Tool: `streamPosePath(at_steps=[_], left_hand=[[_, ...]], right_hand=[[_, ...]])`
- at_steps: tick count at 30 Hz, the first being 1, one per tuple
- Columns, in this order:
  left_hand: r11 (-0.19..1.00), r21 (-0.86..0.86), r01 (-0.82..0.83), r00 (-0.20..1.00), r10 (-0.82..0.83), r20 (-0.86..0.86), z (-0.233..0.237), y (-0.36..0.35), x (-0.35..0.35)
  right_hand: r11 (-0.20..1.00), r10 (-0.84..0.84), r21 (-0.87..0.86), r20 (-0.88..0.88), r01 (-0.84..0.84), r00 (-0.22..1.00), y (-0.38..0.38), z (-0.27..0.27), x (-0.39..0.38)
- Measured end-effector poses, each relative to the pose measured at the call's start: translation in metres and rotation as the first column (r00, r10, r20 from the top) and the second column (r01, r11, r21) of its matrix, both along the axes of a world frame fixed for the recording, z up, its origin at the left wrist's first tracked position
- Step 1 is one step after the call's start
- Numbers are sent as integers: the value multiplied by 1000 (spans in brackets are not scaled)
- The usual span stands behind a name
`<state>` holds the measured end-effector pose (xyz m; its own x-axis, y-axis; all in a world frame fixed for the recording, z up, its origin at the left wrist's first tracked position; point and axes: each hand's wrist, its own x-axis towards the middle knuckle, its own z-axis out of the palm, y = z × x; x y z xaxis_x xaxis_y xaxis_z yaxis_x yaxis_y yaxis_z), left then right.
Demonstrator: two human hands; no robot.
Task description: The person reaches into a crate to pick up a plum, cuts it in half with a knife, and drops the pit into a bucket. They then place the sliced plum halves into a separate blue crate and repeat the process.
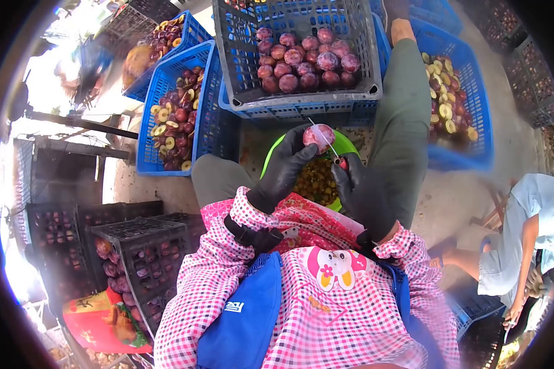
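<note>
My left hand (282,165), in a black glove, is closed around a reddish-purple plum (314,136) with its fingers and thumb. My right hand (366,194), also gloved in black, grips a small knife (343,163) by its red handle. The thin blade crosses the plum's near face and points up and to the left. Below both hands, between my knees, stands a bright green basin (270,155) with a mass of small yellow-brown pieces inside.
Ahead, a black crate (228,58) of whole plums (308,58) rests on a blue one. Blue crates of halved plums stand at left (144,138) and right (483,117). Black plum crates (141,230) are stacked at lower left. Another person (526,227) sits at right.
</note>
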<state>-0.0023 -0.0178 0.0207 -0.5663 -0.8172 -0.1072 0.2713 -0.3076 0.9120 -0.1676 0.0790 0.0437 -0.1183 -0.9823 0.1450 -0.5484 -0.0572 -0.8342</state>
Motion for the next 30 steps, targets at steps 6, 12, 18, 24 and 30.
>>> streamPosePath(at_steps=[6,12,18,24,30], left_hand=[[998,-56,-12,998,15,55,4,2,0],[989,-135,-57,982,81,174,14,12,-5],[988,-152,-33,979,62,195,11,4,4],[995,-92,30,988,-16,153,10,7,-2],[908,383,170,963,-71,-259,-5,-5,-9]], right_hand=[[1000,17,-8,-77,-18,997,0,-7,3],[1000,-3,-17,-79,2,997,-7,-18,11],[999,42,6,-3,-42,999,1,-19,10],[1000,-7,-26,-62,6,998,-4,-30,12],[998,-44,-43,-123,39,991,-7,-31,19]])
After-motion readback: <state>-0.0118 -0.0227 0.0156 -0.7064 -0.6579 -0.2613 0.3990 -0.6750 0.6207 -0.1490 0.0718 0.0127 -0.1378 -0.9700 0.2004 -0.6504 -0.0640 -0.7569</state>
